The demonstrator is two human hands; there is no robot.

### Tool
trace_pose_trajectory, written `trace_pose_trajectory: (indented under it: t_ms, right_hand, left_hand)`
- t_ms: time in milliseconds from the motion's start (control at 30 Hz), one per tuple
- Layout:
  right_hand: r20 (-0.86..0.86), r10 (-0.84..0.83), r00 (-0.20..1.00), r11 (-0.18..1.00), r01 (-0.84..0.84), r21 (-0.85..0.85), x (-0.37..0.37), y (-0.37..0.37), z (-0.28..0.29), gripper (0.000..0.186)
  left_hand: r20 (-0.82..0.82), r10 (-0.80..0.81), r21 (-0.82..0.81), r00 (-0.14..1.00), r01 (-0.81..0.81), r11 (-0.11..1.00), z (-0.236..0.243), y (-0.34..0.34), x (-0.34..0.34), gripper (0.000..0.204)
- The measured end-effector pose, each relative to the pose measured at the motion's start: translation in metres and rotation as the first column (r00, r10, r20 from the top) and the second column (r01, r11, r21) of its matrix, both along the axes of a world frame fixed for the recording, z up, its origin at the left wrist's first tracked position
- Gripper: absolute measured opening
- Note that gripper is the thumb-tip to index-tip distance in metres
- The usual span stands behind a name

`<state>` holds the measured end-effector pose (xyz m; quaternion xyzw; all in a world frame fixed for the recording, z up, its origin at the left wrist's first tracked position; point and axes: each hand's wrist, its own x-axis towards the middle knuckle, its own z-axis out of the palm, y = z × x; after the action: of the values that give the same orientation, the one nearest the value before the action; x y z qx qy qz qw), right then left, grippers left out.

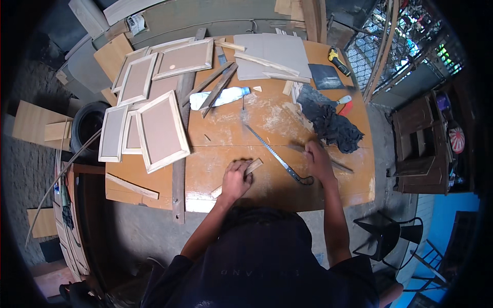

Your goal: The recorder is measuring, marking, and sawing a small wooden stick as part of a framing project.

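Though the right hand's [317, 159] grip is unclear, the left hand [237, 178] holds one strip [254, 166] near one saw [280, 160].

Illumination over the table [215, 128] is moderate; its surface is legible. Brightest zone: daylight through the mesh grille [395, 51] beyond the table's far right corner, locally overexposed. White glare noted on the table's near edge, left of its middle. Deep shadow beside the table's near left corner. Dark shirt [267, 262] before the table underexposed. Right hand [318, 160] above the table shows slight blur. Fisheye distortion bows the table's edges; the surrounding rim falls to black.
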<state>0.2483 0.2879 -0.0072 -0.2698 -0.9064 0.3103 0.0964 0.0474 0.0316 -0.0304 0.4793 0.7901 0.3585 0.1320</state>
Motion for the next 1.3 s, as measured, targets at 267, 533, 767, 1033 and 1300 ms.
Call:
trace_pose_trajectory:
  t_ms: [267, 533, 767, 1033, 1300]
  right_hand:
    - [-0.687, -0.200, 0.699, 0.918, 0.379, 0.117, -0.045, -0.019, 0.096, 0.009]
    - [-0.757, -0.520, 0.395, 0.852, 0.302, -0.427, -0.057, -0.057, 0.121, 0.023]
    - [-0.232, -0.494, 0.838, 0.696, 0.221, -0.683, -0.024, -0.102, 0.017, 0.015]
    - [-0.283, -0.221, 0.933, 0.955, 0.149, -0.256, -0.016, -0.125, 0.008, 0.015]
    - [-0.113, -0.180, 0.977, 0.964, 0.153, -0.216, -0.003, -0.134, -0.017, 0.035]
  left_hand:
    - [0.116, 0.085, -0.083, 0.990, -0.076, 0.994, 0.006, -0.007, -0.007, 0.051]
    - [0.112, 0.091, -0.027, 0.990, -0.089, 0.996, -0.002, -0.009, -0.004, 0.050]
    - [-0.022, 0.106, 0.130, 0.994, -0.103, 0.986, -0.016, -0.012, 0.004, 0.046]
    - [-0.038, 0.089, 0.164, 0.995, -0.081, 0.983, -0.016, -0.012, 0.005, 0.045]
    - [0.007, 0.166, -0.035, 0.986, -0.165, 0.986, -0.008, -0.003, 0.008, 0.045]
